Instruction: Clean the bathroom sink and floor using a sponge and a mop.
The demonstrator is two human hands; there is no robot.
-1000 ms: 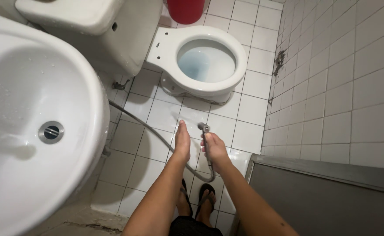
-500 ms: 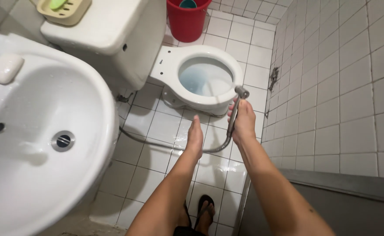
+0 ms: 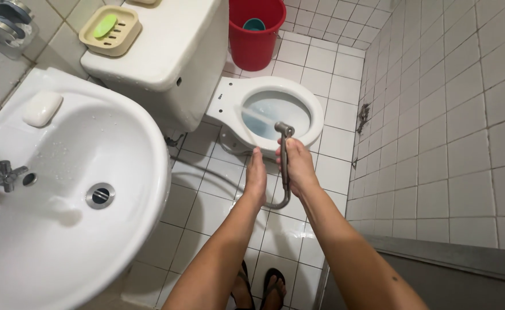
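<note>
Two hands out over the tiled floor: right hand (image 3: 298, 166) wrapped around a metal sprayer (image 3: 284, 150), nozzle aimed at the toilet bowl (image 3: 275, 109) just beyond, water jet showing. Left hand (image 3: 256, 177) flat, fingers straight, holding nothing, just beside the sprayer. Sink (image 3: 63, 189) near left, red bucket (image 3: 256, 31) far.

White tiled floor (image 3: 321, 63), wet in places, filling the centre of the frame. Toilet (image 3: 313, 109) at upper centre, its base on the tiles. Red bucket (image 3: 258, 49) at top centre, behind the toilet. Two feet in sandals (image 3: 275, 287) at bottom centre. Dark stain (image 3: 366, 112) at the right wall's foot.
</note>
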